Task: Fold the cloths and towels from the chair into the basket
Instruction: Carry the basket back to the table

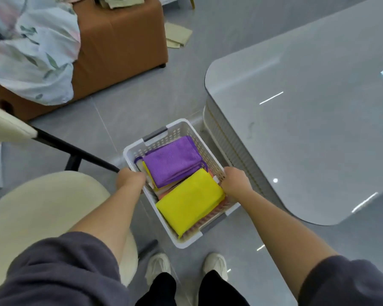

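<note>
Chair (pixel 42 206), beige cloths (pixel 177 35) on grey floor (pixel 131 102)

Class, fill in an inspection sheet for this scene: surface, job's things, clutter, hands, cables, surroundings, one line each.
Surface: grey tiled floor; whether the white basket rests on it or is lifted cannot be told.
Job's things: folded purple cloth and yellow cloth lie in the basket atop other cloths; cream chair beside it.
Clutter: beige cloths on the floor by the brown sofa.
Hands: left hand and right hand each grip a long rim of the basket.
Cables: nothing seen.
Surroundings: glossy grey table; floral sheet on the sofa.
</note>
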